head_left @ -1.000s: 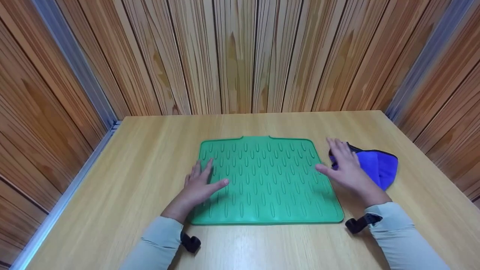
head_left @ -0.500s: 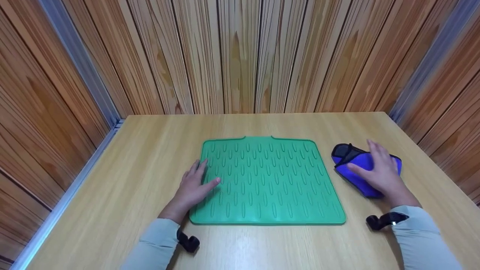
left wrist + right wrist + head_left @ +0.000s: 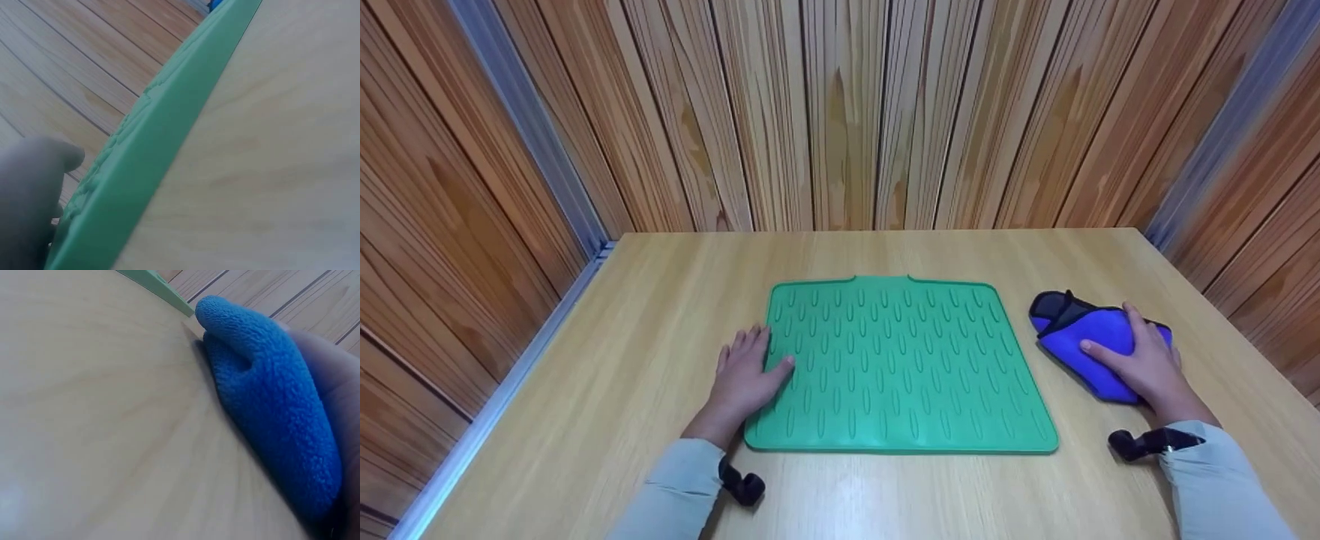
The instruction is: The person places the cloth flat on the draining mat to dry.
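On my feed, the left hand (image 3: 744, 377), fingers straight, lies at the green mat's (image 3: 904, 367) nine-o'clock edge; at three o'clock beyond, the right hand (image 3: 1151, 366) covers blue fabric (image 3: 1092, 328), grip unclear.

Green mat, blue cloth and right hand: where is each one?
Green mat (image 3: 911, 364), head view: middle of its bumpy top.
Blue cloth (image 3: 1091, 328), head view: its upper side.
Right hand (image 3: 1153, 371), head view: back of the hand.
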Motion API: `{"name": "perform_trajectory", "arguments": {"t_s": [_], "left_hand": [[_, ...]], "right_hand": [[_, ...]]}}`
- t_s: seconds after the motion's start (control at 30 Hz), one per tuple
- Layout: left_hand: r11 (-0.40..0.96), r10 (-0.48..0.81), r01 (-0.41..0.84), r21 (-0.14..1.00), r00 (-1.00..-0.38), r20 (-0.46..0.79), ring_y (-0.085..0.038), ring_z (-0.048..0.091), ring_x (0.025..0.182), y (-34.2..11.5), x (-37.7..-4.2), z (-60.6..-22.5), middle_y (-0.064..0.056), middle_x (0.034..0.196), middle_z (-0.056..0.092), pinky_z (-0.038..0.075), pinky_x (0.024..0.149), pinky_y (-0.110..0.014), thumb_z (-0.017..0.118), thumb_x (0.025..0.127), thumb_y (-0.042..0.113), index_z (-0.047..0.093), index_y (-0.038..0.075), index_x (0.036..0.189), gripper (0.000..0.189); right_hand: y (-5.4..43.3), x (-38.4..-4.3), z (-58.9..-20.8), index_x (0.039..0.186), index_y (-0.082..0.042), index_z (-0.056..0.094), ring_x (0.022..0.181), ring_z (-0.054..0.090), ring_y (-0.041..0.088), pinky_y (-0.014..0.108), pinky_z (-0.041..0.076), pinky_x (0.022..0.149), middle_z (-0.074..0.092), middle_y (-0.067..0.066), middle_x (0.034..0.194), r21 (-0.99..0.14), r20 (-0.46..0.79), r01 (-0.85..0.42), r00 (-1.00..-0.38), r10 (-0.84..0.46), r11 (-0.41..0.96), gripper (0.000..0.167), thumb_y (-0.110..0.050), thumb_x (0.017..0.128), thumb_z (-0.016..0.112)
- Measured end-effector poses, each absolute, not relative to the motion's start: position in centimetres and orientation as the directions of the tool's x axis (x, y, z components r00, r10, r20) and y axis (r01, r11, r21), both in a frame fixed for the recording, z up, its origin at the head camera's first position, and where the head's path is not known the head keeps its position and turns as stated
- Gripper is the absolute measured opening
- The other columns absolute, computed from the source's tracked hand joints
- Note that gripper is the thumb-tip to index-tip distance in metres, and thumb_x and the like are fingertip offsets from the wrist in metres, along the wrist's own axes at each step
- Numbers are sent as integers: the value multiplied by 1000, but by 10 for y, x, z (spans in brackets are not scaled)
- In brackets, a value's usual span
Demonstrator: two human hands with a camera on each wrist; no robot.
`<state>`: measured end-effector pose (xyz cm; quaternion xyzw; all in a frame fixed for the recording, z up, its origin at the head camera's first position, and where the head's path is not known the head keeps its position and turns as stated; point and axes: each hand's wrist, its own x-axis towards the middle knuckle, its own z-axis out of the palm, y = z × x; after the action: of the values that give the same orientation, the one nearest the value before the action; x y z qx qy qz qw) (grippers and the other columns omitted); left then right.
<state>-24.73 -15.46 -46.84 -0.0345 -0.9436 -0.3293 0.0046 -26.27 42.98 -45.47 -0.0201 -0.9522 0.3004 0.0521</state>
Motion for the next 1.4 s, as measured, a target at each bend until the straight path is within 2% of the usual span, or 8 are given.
{"name": "perform_trajectory", "arguments": {"t_s": [0.1,0.27,0.4,0.57,0.7,0.97,1.17,1.4], "left_hand": [[787,67,66,613,-997,21,-35,4,155,-154,-247,-469,-16,167,18,-2,122,-53,52,102,48,22,4,160,79],[803,78,79,591,-997,26,-36,6,155,-155,-246,-469,-16,167,19,-1,122,-54,52,101,48,23,3,160,79],[807,82,87,584,-996,35,-36,7,155,-155,-246,-470,-16,166,20,0,122,-54,53,101,48,24,3,159,79],[806,91,93,584,-995,33,-36,6,155,-155,-246,-470,-16,167,19,0,122,-54,53,101,49,24,3,160,79],[809,89,95,579,-995,39,-37,7,154,-155,-246,-470,-16,166,20,0,122,-54,54,101,48,24,3,159,79],[818,87,102,567,-995,54,-38,10,154,-155,-248,-471,-18,165,22,2,122,-55,55,100,45,26,2,159,79],[817,91,101,568,-995,47,-38,8,154,-155,-248,-470,-18,166,21,1,122,-55,56,100,45,25,1,159,79],[821,90,101,561,-995,47,-38,8,154,-156,-248,-470,-18,166,21,1,122,-55,55,101,44,25,1,159,78]], "right_hand": [[431,-262,-454,162,-6,1,140,7,66,81,0,104,8,44,156,-582,69,15,-995,68,813,105,-59,94,61],[428,-261,-453,161,-3,12,137,17,67,81,15,103,19,41,155,-609,31,36,-997,69,793,100,-60,94,61],[425,-259,-452,157,2,22,134,28,64,76,26,102,29,41,150,-634,19,37,-998,64,772,95,-58,95,61],[422,-257,-452,152,5,34,128,40,59,71,33,100,42,40,142,-644,56,12,-996,63,765,85,-55,97,60],[420,-257,-453,148,3,44,122,49,52,60,40,95,51,36,135,-649,97,-6,-992,75,761,77,-53,97,60],[414,-257,-452,141,3,52,112,56,43,41,42,84,59,32,128,-642,157,10,-977,144,767,72,-52,96,62],[413,-255,-447,138,0,57,95,57,25,25,43,72,64,26,119,-654,181,41,-961,209,755,68,-53,96,61],[409,-255,-441,126,0,61,77,56,12,22,46,61,65,18,106,-699,192,70,-940,281,711,62,-54,95,63]]}}
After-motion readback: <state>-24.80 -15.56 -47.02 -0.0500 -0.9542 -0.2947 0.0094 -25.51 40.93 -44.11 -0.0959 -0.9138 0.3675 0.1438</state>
